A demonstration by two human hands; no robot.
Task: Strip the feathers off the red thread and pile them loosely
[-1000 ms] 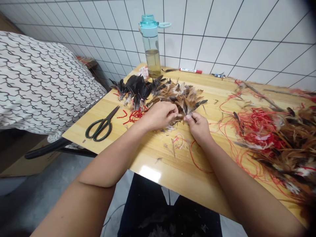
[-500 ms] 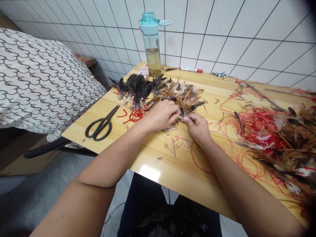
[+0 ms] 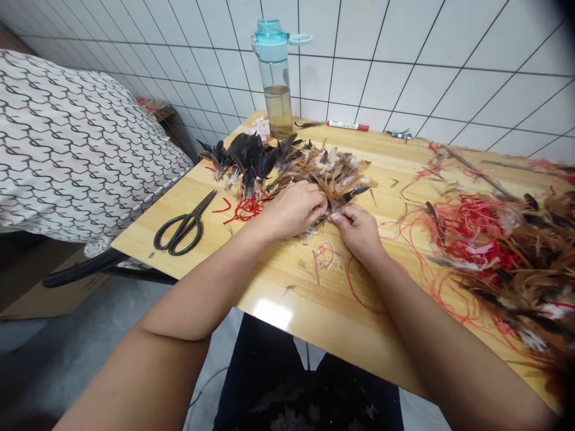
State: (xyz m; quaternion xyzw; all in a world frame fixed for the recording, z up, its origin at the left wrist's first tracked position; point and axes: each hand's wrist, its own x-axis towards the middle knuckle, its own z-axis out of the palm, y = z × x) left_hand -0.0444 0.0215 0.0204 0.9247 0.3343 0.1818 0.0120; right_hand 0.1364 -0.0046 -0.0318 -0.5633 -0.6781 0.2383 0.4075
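Head view: both bare hands meet at the near edge of the brown feather pile on the wooden table.
Left hand: the left hand is curled nearly closed, fingertips tucked down into the feathers and pinching some of them (exactly which ones is hidden under the knuckles).
Right hand: the right hand is closed too, thumb and forefinger nipped on feather quills right beside the left hand's fingers; the two hands almost touch.
Dark feathers: a black feather bunch lies just left of the brown pile, with red string scraps in front of it.
Scissors: green-handled scissors lie well left of the hands, near the table edge.
Right side: a big tangle of red string and feathers spreads out.
Back wall: a water bottle stands upright, a marker lying beside it.
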